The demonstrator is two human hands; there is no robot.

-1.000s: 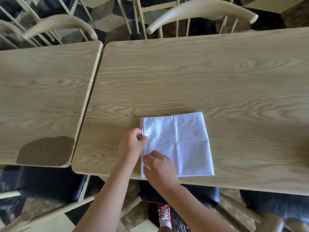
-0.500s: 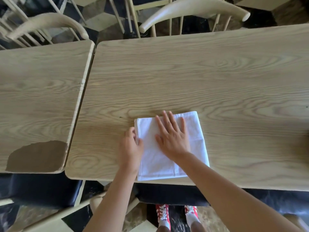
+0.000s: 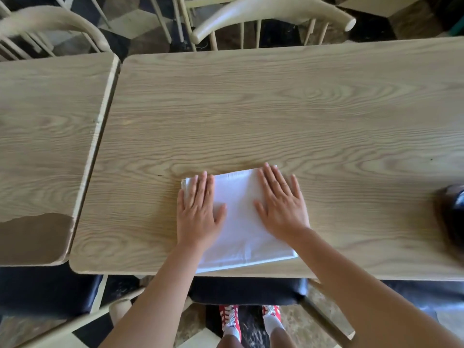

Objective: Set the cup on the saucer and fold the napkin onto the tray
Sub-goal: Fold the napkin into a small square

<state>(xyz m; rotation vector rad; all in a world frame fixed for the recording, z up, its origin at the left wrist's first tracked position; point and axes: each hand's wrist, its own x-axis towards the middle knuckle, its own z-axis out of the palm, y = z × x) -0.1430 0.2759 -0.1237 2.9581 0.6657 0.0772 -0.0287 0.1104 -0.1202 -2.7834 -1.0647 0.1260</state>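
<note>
A white folded napkin point(image 3: 238, 222) lies flat on the wooden table point(image 3: 276, 109) close to its near edge. My left hand point(image 3: 198, 209) rests palm down on the napkin's left side, fingers spread and pointing away from me. My right hand point(image 3: 282, 204) lies flat on the napkin's right side in the same way. Neither hand grips anything. No cup, saucer or tray can be made out; a dark blurred object point(image 3: 452, 212) sits at the right edge of the view.
A second wooden table point(image 3: 50, 134) butts against the left side, with a chipped near corner. Pale wooden chairs point(image 3: 271, 13) stand behind both tables. A black chair seat point(image 3: 246, 290) is under the near edge.
My right hand slid from the napkin's middle to its right side. My left hand left the napkin's left edge and now lies flat on it.
</note>
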